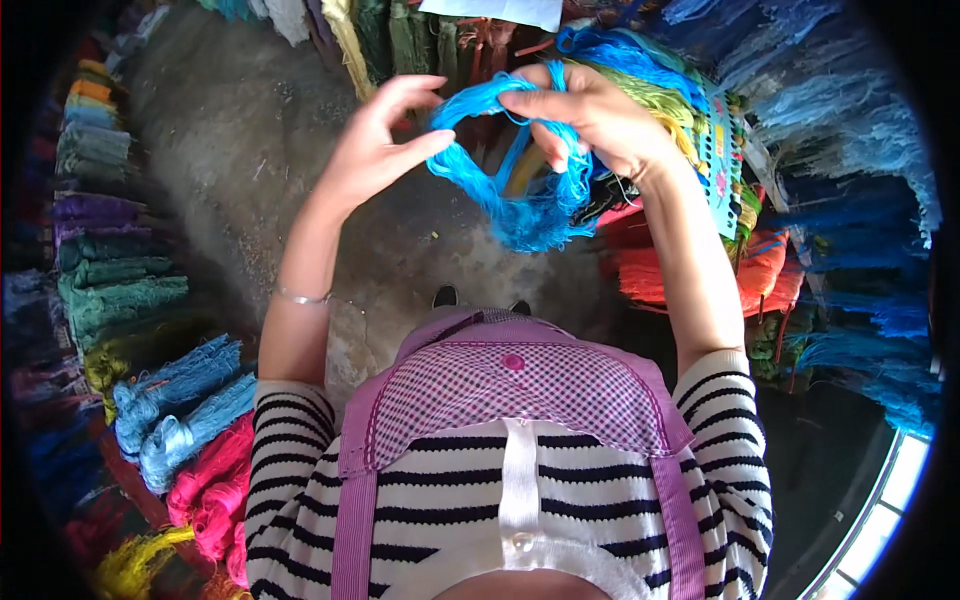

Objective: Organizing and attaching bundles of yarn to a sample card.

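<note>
Blue and pink yarn bundles (pixel 185 400) lie at far left. Left hand (pixel 375 145) pinches one end of a bright blue skein (pixel 520 170); right hand (pixel 595 120) grips its other end, held above the floor (pixel 230 130).

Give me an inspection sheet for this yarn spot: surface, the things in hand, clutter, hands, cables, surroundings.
Surface: bare grey floor, dusty and scuffed.
Job's things: bright blue yarn skein, looped between both hands, tail hanging loose.
Clutter: light blue skeins and pink skeins piled at lower left.
Hands: left hand pinches the loop; right hand grips its top.
Cables: nothing seen.
Surroundings: green skeins stacked left, dark blue yarn hanging right, orange yarn beneath.
</note>
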{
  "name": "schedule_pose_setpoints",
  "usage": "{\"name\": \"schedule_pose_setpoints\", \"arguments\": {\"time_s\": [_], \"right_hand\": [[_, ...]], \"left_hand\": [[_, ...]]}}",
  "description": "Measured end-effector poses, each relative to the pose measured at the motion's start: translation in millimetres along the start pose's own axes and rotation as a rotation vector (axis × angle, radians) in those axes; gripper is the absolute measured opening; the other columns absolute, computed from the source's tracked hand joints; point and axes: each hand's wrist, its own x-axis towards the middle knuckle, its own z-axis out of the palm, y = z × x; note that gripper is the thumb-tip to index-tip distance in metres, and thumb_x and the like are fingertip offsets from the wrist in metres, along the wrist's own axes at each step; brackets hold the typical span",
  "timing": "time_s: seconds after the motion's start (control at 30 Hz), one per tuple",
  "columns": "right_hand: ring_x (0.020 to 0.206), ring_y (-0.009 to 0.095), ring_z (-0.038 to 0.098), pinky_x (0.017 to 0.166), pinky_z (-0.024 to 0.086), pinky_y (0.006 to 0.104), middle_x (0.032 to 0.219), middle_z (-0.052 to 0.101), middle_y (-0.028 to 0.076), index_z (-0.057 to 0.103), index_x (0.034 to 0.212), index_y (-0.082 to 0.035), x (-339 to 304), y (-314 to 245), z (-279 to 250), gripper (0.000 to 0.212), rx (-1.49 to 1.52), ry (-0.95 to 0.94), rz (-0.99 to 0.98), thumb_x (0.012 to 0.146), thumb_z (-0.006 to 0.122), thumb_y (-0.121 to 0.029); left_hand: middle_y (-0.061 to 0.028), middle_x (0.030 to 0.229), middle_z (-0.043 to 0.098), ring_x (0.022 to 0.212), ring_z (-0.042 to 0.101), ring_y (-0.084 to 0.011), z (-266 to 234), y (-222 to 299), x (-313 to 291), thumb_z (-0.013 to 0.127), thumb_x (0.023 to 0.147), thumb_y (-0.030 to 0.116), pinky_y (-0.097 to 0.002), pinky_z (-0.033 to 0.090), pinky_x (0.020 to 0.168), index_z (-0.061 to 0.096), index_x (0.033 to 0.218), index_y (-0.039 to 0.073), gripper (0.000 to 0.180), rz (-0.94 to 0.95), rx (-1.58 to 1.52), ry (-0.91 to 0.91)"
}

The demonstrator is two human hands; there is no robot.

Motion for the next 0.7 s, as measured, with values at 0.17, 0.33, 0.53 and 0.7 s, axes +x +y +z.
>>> {"name": "schedule_pose_setpoints", "arguments": {"time_s": [0.17,0.33,0.53,0.7], "right_hand": [[0.050,0.012,0.060,0.045,0.047,0.0196,0.062,0.062,0.006,0.060,0.093,-0.002,-6.4,-26.8,7.1,0.019,0.263,-0.154,0.022,0.084,0.067,-0.017],[0.050,0.007,0.060,0.034,0.027,0.0130,0.060,0.063,0.006,0.060,0.106,0.001,-14.8,-38.2,16.1,0.027,-0.120,-0.067,-0.049,0.087,0.063,-0.017],[0.049,0.002,0.057,0.033,0.025,0.0116,0.061,0.063,0.003,0.065,0.091,-0.004,-18.7,-14.6,19.2,0.020,-0.021,0.010,-0.139,0.086,0.065,-0.023],[0.052,0.003,0.059,0.035,0.028,0.0128,0.064,0.064,0.002,0.066,0.092,-0.005,-6.9,-3.2,18.7,0.021,0.002,-0.136,-0.160,0.085,0.066,-0.025]], "left_hand": [[0.0015,0.084,0.055,0.074,0.048,-0.0049,15.1,35.9,7.1,0.070,0.084,0.034,-0.0201,0.041,0.065,0.058,0.104,0.003,0.039,-0.159,-0.437,-0.526],[-0.0091,0.092,0.062,0.091,0.057,-0.0192,20.0,38.3,32.7,0.043,0.074,0.080,-0.0348,0.046,0.078,0.041,0.129,0.003,0.095,-0.154,-0.703,-0.641],[-0.0225,0.121,0.055,0.100,0.060,-0.0324,19.2,53.0,53.4,0.024,0.085,0.074,-0.0438,0.044,0.093,0.035,0.133,-0.009,0.096,-0.550,-1.058,-0.389],[-0.0196,0.111,0.061,0.093,0.063,-0.0309,29.4,61.8,54.6,0.023,0.093,0.063,-0.0422,0.054,0.073,0.047,0.126,-0.004,0.079,-0.520,-1.349,-0.806]]}}
